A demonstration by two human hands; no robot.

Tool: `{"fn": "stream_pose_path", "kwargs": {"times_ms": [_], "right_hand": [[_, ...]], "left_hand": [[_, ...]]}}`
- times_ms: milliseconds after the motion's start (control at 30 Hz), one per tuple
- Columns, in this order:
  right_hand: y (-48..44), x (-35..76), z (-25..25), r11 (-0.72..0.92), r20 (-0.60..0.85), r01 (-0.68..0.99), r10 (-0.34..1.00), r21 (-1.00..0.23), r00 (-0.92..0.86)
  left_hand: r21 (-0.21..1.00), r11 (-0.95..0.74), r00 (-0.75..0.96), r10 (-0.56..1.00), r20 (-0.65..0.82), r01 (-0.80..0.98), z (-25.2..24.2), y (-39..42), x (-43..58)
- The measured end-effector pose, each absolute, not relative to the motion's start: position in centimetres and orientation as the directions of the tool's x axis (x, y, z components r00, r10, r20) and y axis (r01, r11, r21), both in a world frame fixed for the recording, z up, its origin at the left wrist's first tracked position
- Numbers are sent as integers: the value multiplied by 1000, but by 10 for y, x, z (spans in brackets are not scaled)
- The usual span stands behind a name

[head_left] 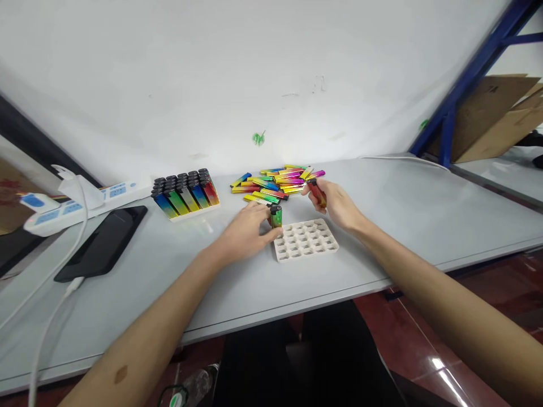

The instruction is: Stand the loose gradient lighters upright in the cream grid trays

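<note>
A white tray with rows of empty slots [306, 240] lies on the grey table [424, 215]. A green lighter [276, 216] stands upright at its far left corner, and my left hand [246, 230] has its fingers closed around it. Just beyond the tray's far right side, my right hand [335, 200] pinches a red lighter [317, 192]. A loose pile of many-coloured lighters [278, 183] lies behind the tray, close to both hands.
A second tray filled with upright lighters [185, 195] stands at the left. A black phone [104, 242] on a white cable [51, 322] and a white power strip [80, 200] lie further left. Blue shelf posts [466, 79] and cardboard [496, 116] are at the right.
</note>
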State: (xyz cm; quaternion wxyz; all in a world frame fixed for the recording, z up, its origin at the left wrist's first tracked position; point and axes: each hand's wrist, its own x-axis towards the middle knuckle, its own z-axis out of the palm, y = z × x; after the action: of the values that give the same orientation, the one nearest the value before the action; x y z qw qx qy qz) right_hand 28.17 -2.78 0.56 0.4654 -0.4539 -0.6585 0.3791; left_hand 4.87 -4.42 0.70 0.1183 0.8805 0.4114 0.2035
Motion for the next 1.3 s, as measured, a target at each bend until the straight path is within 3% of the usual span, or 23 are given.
{"fn": "stream_pose_path", "kwargs": {"times_ms": [133,400,867,1100,1233,1300], "right_hand": [[-30,281,7,376,333,287,924,-881,-187],[-37,272,10,408,340,145,874,-901,-346],[-43,264,14,619,502,479,786,-623,-361],[-48,264,16,593,411,494,802,-636,-433],[-33,268,18,538,398,535,843,-651,-363],[-16,270,16,526,394,600,850,-603,-349]], "left_hand": [[384,-631,584,773,246,674,9,-46,50],[377,-590,552,805,216,714,8,-48,53],[476,-497,434,867,245,725,2,-47,67],[519,-484,428,873,233,705,0,-46,69],[549,-440,395,895,205,711,3,-47,65],[560,-409,383,908,170,721,5,-48,63]]}}
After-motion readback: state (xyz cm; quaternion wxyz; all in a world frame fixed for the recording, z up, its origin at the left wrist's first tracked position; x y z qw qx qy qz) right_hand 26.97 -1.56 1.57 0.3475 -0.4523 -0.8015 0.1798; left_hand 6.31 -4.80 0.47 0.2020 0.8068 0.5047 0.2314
